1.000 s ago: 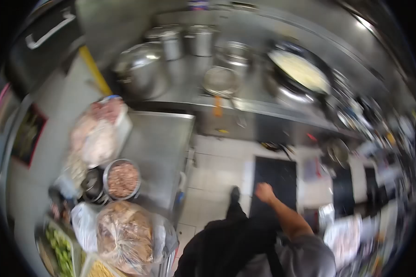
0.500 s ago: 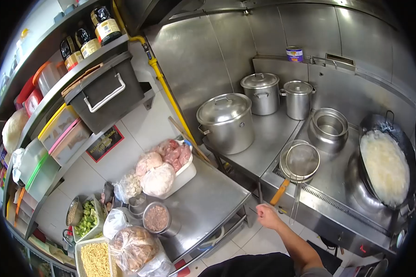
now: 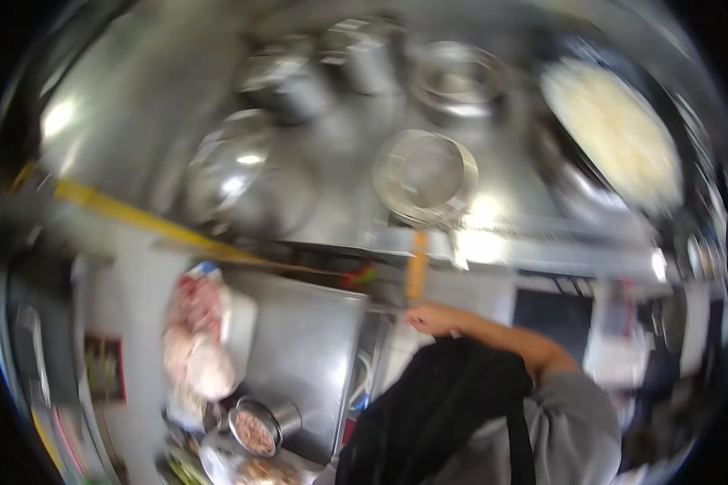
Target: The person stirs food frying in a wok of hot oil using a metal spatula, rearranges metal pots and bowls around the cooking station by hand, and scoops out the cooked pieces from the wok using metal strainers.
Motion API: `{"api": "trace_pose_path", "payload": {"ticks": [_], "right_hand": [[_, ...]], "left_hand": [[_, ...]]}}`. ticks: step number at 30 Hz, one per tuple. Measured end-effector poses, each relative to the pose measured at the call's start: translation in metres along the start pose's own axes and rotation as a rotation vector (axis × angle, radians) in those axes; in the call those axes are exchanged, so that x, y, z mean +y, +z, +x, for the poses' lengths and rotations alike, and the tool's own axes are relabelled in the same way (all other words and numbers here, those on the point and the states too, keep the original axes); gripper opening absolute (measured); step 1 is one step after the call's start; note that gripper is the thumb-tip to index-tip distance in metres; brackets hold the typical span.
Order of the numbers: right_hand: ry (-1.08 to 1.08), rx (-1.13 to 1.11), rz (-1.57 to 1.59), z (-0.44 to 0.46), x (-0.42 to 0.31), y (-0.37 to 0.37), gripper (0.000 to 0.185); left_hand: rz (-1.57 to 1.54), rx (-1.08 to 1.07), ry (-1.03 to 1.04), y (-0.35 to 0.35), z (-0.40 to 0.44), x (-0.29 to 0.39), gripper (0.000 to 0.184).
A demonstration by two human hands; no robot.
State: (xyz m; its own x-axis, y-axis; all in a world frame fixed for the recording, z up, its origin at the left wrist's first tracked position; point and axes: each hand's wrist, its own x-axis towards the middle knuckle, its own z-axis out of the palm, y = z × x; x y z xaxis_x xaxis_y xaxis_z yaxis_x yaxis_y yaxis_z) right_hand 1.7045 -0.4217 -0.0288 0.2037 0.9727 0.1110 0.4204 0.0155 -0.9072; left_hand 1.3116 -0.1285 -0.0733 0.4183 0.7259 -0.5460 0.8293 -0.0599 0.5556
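My right hand (image 3: 433,318) is closed, with a thin dark rod (image 3: 384,308) jutting from it to the left; motion blur hides what kind of tool it is. Just beyond the fist is the orange handle (image 3: 416,267) of a round mesh strainer (image 3: 433,171), which rests on the steel stove top. It is apart from my fingers as far as the blur lets me see. My left hand is out of sight. At the right, a dark wok (image 3: 578,158) holds pale foaming liquid (image 3: 615,129).
Several steel pots stand at the back, including a big lidded pot (image 3: 251,178) and an open pot (image 3: 459,77). On the steel side table (image 3: 307,339) are a white tub (image 3: 239,323) of raw meat and a metal container (image 3: 279,420). A yellow pipe (image 3: 137,217) runs along the wall.
The view has swung round to the right and blurred. My right hand stays closed, and the thin rod now points left instead of up. More of my apron and sleeve shows.
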Motion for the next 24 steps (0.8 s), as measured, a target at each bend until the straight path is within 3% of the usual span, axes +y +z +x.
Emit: {"api": "trace_pose_path", "payload": {"ticks": [3,8,13,20,24], "right_hand": [[0.174,-0.002,0.03,-0.035,0.007,-0.015,0.026],[0.387,0.239,0.04,-0.111,0.005,-0.03,0.028],[0.528,0.428,0.063,-0.207,-0.024,-0.01,0.029],[0.788,1.108,0.069,-0.408,-0.034,0.099,0.026],[0.993,1.503,0.175,-0.499,-0.038,0.159,0.021]], "left_hand": [[-0.021,-0.043,-0.002,-0.001,0.029,0.019,0.029],[-0.003,-0.154,-0.031,0.016,0.055,0.022,0.027],[0.146,-0.408,-0.017,0.067,0.056,0.021,0.026],[0.499,-0.831,0.101,0.179,0.04,0.067,0.025],[0.512,-1.034,0.069,0.271,0.039,0.124,0.024]]}}
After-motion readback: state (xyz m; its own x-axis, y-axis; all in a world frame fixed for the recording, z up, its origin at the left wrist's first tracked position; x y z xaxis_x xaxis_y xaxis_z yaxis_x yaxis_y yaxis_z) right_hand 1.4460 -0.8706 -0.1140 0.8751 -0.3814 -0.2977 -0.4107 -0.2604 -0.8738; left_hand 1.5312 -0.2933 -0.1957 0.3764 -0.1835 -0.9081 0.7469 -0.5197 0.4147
